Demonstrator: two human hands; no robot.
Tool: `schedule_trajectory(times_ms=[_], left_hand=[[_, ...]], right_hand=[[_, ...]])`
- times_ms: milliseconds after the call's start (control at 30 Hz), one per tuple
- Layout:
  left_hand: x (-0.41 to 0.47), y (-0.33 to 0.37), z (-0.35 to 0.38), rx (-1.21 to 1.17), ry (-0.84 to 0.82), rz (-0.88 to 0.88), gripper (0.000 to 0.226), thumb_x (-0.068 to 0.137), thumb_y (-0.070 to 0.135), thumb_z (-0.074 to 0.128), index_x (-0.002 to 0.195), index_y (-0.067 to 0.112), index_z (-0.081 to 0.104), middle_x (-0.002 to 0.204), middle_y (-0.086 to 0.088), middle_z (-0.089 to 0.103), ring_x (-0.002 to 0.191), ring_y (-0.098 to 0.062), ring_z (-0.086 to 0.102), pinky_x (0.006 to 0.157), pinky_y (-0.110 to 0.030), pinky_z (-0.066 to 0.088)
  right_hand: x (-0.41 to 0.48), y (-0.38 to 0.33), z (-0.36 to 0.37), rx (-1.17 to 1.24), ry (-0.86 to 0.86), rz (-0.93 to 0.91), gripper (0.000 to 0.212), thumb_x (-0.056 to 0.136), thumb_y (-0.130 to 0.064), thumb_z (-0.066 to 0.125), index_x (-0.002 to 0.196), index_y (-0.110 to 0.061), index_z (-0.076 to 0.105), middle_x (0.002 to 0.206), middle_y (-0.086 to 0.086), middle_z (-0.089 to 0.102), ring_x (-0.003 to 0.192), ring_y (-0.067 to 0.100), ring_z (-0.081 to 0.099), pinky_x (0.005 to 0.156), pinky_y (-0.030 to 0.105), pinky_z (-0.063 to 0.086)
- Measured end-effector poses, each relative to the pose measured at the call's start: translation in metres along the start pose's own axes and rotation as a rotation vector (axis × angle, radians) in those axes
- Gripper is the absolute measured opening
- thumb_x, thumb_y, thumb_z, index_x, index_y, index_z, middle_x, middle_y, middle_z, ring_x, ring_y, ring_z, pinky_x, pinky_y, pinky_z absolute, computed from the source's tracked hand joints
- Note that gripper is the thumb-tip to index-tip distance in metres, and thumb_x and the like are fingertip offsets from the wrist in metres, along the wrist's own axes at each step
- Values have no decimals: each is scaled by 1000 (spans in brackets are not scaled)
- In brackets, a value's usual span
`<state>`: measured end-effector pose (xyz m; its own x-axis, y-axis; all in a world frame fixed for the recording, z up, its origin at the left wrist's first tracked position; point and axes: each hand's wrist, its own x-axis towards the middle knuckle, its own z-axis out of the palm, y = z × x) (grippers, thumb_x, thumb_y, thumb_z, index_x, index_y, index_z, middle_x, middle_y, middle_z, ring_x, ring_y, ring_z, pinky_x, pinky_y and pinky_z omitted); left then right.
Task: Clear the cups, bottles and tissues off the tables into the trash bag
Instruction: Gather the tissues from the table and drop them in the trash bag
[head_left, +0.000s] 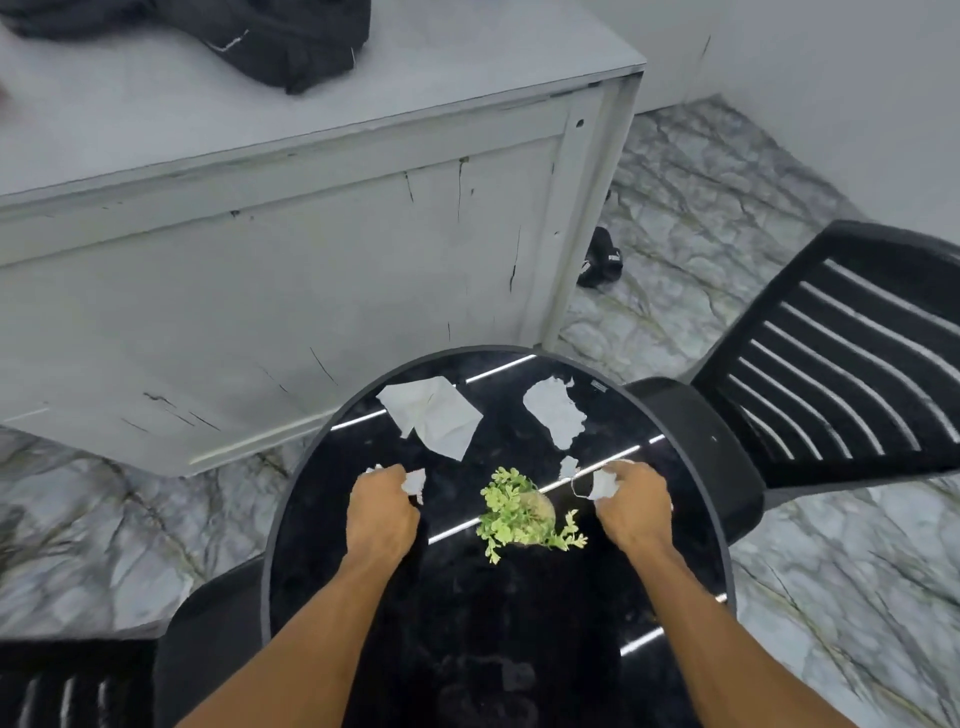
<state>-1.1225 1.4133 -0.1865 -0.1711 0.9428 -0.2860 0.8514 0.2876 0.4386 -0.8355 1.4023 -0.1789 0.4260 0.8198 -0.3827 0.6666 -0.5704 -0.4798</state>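
While a flat tissue (431, 415) lies farther on the black table (467, 623), the left hand (384, 512) curls around a crumpled tissue (414, 480) and the right hand (632, 506) around a white wad (602, 483), each beside the plant (519, 512).

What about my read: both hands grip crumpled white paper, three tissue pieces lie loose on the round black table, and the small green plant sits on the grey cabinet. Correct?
Not quite: the head view shows the plant on the black table, between the left hand and right hand, not on the cabinet. The rest holds.
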Motion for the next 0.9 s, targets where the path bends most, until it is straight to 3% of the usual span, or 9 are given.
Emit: schedule_trajectory(times_ms=[67, 133, 233, 333, 400, 500, 633, 767, 900], left_hand=[[4, 10, -2, -43, 103, -6, 23, 78, -6, 53, 83, 10, 69, 77, -2, 66, 77, -21, 62, 71, -38, 55], [12, 22, -4, -32, 177, 38, 28, 83, 4, 57, 107, 14, 69, 92, -1, 69, 90, -19, 61, 84, -35, 52], [35, 40, -11, -47, 92, 115, 54, 84, 9, 59, 137, 18, 51, 115, -6, 63, 106, -22, 54, 92, -36, 47], [54, 53, -8, 15, -56, 61, 90, 81, 19, 67, 155, 29, 16, 153, -9, 30, 133, -33, 35, 98, -50, 44], [60, 51, 1, 140, -148, 38, 94, 83, 33, 69, 155, 34, 9, 162, -8, 8, 139, -36, 25, 97, -52, 45], [59, 39, 17, 278, -197, 68, 72, 89, 42, 67, 151, 27, 34, 158, -8, 22, 139, -33, 23, 105, -46, 43], [46, 33, 26, 106, -43, 147, 26, 91, 14, 63, 115, 9, 70, 121, -12, 61, 112, -31, 55, 95, -37, 46], [26, 29, 23, 5, -42, 99, 23, 87, 1, 52, 95, 2, 74, 95, -10, 68, 93, -27, 64, 81, -35, 53], [12, 19, 5, -91, 36, 82, 18, 85, 0, 55, 89, -1, 73, 95, -9, 70, 88, -23, 65, 78, -33, 54]], right_hand=[[8, -10, -8, 49, 31, -13, 34, 74, 6, 59, 102, -10, 70, 93, 6, 72, 84, 25, 66, 79, 33, 55], [18, -22, -16, 6, 74, -103, 31, 76, 1, 59, 99, -17, 70, 84, 0, 71, 80, 24, 65, 77, 37, 55], [41, -37, -15, -30, 4, -280, 41, 76, -4, 66, 113, -23, 68, 94, -5, 69, 99, 20, 57, 85, 36, 50], [67, -42, -1, -149, -127, -417, 62, 75, -10, 71, 134, -24, 56, 127, -1, 58, 124, 20, 40, 103, 35, 41], [77, -44, 6, -278, -235, -481, 77, 74, -19, 73, 144, -28, 43, 149, 2, 38, 135, 24, 32, 108, 42, 37], [83, -36, 12, -475, -301, -570, 76, 74, -32, 74, 143, -31, 43, 153, -4, 33, 135, 23, 30, 106, 43, 35], [73, -26, 13, -308, -308, -615, 41, 76, -8, 69, 116, -18, 71, 127, 1, 60, 117, 21, 47, 96, 30, 43], [65, -35, 10, -173, -384, -475, 24, 56, -2, 50, 73, 0, 68, 78, 13, 64, 78, 32, 61, 65, 40, 51], [57, -51, -2, 23, -293, -415, 28, 68, 7, 58, 79, -11, 77, 85, 5, 72, 78, 17, 65, 69, 28, 55]])
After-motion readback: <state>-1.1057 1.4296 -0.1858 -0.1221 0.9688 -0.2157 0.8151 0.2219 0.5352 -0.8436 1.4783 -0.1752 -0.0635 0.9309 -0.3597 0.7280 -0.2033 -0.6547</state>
